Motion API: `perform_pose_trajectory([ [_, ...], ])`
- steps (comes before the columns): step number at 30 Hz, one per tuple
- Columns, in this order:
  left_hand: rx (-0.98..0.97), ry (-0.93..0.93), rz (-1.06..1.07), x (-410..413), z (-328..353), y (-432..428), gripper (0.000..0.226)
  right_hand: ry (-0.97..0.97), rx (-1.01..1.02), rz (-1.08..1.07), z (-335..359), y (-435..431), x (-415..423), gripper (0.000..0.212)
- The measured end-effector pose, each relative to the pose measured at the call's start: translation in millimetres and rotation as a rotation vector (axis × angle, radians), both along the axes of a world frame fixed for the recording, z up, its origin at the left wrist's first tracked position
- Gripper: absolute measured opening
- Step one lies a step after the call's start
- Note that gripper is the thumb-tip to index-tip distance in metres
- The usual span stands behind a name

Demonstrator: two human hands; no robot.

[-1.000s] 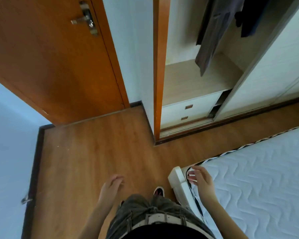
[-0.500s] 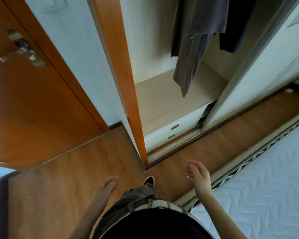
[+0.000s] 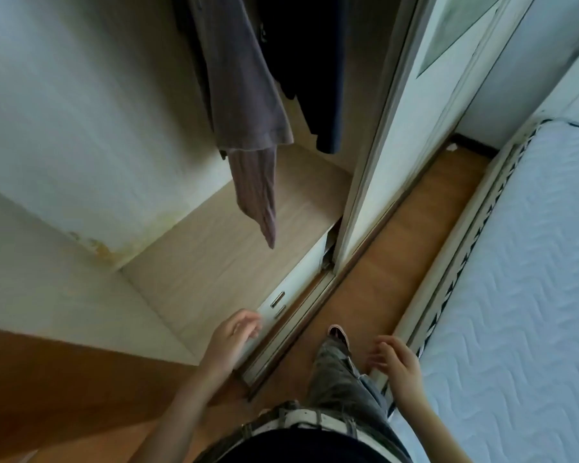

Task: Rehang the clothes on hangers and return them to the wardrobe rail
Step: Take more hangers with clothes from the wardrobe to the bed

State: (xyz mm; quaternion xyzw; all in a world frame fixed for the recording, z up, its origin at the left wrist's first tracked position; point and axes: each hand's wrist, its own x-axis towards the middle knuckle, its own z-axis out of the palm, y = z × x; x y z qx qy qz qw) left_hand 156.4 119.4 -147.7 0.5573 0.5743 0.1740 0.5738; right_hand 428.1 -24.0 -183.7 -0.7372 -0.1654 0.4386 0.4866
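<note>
Both hands empty, left hand (image 3: 233,335) and right hand (image 3: 396,360) fingers loosely spread; we should reach up past them to the brown shirt (image 3: 244,105), steadying its hanger.

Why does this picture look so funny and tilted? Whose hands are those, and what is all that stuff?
The camera sits on a person's head and looks down, so you see what they see. It is wide-angle, which bends things. The left hand and the right hand are theirs; both are open and hold nothing. Below are their trousers and one shoe on the wooden floor. Ahead is an open wardrobe, where a brownish-grey garment and a dark garment hang above a pale shelf with drawers under it. The white quilted thing on the right is a mattress.
</note>
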Motion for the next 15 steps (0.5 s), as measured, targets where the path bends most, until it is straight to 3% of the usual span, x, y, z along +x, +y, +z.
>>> perform_pose_trajectory([
  [3,0.022,-0.028,0.128,43,-5,41,0.021,-0.012,0.031,0.063,2,55,50,0.022],
  [8,0.147,-0.023,0.331,102,18,101,0.020,-0.078,0.167,0.356,49,169,125,0.020],
  [12,0.255,-0.128,0.548,116,57,151,0.026,-0.121,0.347,0.473,125,263,163,0.021],
  [15,0.371,-0.109,0.691,96,106,193,0.029,-0.180,0.537,0.503,205,321,177,0.029],
])
